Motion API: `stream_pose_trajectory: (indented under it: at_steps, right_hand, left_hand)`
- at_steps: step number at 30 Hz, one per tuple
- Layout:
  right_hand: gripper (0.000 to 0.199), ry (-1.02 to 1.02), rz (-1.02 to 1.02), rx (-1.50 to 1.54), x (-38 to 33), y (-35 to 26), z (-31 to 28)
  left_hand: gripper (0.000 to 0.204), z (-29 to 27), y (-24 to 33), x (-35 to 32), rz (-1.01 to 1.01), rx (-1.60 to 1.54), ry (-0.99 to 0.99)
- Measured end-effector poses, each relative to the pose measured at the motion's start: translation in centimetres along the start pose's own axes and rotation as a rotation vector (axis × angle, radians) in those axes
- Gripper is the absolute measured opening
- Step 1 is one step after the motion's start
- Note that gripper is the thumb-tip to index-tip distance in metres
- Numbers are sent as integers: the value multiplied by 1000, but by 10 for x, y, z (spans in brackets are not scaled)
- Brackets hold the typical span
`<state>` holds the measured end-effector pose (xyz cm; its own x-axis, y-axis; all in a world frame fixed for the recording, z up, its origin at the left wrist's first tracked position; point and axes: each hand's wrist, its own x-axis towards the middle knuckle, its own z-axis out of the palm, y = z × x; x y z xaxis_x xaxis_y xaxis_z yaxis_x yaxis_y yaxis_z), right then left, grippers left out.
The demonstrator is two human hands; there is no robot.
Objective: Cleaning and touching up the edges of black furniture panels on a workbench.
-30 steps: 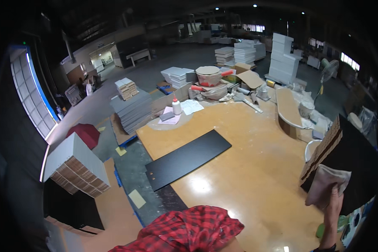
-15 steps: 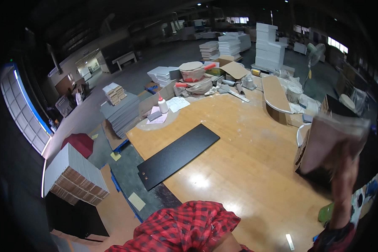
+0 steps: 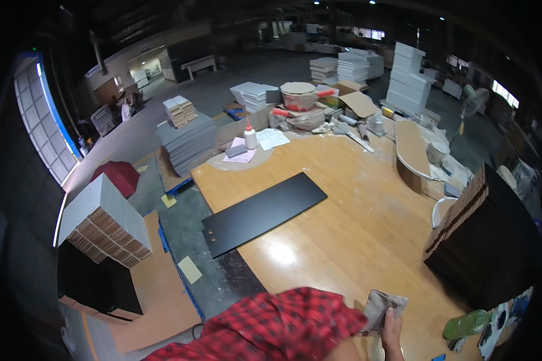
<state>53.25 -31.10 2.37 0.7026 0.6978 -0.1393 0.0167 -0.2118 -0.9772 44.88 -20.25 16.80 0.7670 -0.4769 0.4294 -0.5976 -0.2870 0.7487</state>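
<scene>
My right hand (image 3: 391, 330) is at the near edge of the wooden table (image 3: 349, 228), closed on a folded grey-brown cloth (image 3: 384, 307) with the thumb on top. My left arm comes in at the bottom middle in a red and black checked sleeve (image 3: 283, 325); its hand is out of sight. A long black board (image 3: 265, 213) lies flat on the table, its left end jutting past the edge. That end has two small round holes.
Black panels (image 3: 494, 240) stand stacked at the right, beside a green bottle (image 3: 467, 325). A white glue bottle (image 3: 250, 137) and a cluttered heap with a covered bucket (image 3: 298, 99) line the far edge. More panels (image 3: 105, 222) are piled on the left.
My right hand has come down and inward from the black stack at the right to the near table edge, still holding the cloth. The view has shifted slightly. The black board stays put.
</scene>
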Motion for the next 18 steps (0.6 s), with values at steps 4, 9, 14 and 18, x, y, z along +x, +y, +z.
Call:
stream_pose_trajectory:
  at_steps: [4,9,14,18]
  right_hand:
    - [42,163,-20,-9,-13,14,-23]
    - [42,420,107,19,-17,8,-24]
    - [42,388,130,-23,-14,-1,3]
    - [42,291,118,-20,-3,-7,30]
  left_hand:
    - [30,-7,-3,-1,-10,5,1]
    - [31,8,-7,11,8,1,-22]
    - [31,10,-5,11,45,16,-17]
    - [32,8,2,14,52,27,-2]
